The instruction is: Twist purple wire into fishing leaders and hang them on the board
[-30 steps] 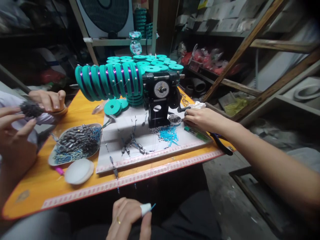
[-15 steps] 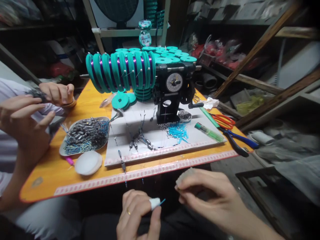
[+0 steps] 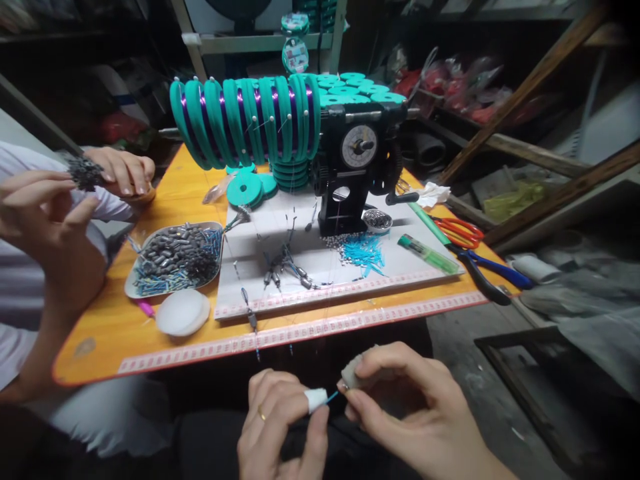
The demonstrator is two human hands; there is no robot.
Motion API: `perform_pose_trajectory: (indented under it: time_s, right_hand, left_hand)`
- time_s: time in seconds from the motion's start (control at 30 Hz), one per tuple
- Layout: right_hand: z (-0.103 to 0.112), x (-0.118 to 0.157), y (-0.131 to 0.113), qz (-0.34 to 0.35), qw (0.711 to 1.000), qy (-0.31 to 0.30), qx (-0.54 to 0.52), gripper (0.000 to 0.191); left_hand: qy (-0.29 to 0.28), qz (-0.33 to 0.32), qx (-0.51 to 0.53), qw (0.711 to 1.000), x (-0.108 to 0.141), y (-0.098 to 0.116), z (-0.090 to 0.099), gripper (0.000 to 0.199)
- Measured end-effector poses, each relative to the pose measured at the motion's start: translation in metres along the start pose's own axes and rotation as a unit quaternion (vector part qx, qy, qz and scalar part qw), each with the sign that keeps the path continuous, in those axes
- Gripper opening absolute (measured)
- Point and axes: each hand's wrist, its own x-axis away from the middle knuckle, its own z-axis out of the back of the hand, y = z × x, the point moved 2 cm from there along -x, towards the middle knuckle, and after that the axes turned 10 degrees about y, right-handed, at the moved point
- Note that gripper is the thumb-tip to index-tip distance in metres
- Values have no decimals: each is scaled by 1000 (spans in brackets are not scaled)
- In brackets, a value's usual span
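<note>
My left hand (image 3: 280,423), a gold ring on one finger and white tape on the index fingertip, pinches a thin blue tube-like piece (image 3: 333,397) between thumb and index finger. Its free end points right, towards the fingertips of my right hand (image 3: 415,400). Grey-white tape wraps a finger of that hand, and its thumb and index finger are pressed together on something small and partly shiny that I cannot make out. Both hands are close together below the table's front edge. Above them, a dark float-like piece (image 3: 252,321) hangs on a line over the measuring tape (image 3: 310,329).
A black winding machine (image 3: 345,180) carries green spools (image 3: 245,123) on its shaft. Blue pieces (image 3: 364,252) and small beads lie at its foot. Pliers (image 3: 490,277) are at right, a loaded tray (image 3: 131,287) and white lid (image 3: 183,313) at left. A co-worker's hands (image 3: 45,207) hold a dark cluster.
My right hand has moved left and my hands are closer together, the blue piece's tip now at the right fingertips. The view has shifted slightly. The co-worker's dark cluster shows more fully.
</note>
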Motion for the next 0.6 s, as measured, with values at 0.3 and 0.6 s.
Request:
perform_pose_trajectory:
  time_s: [0.3, 0.6]
  right_hand:
    - [-6, -1, -1, -99, 992, -1, -73, 31]
    - [-9, -3, 7, -158, 972, -65, -162, 8]
  left_hand:
    - [-10, 10, -7, 1000, -1, 1, -2, 21]
    - [-37, 44, 31, 998, -5, 4, 0, 22]
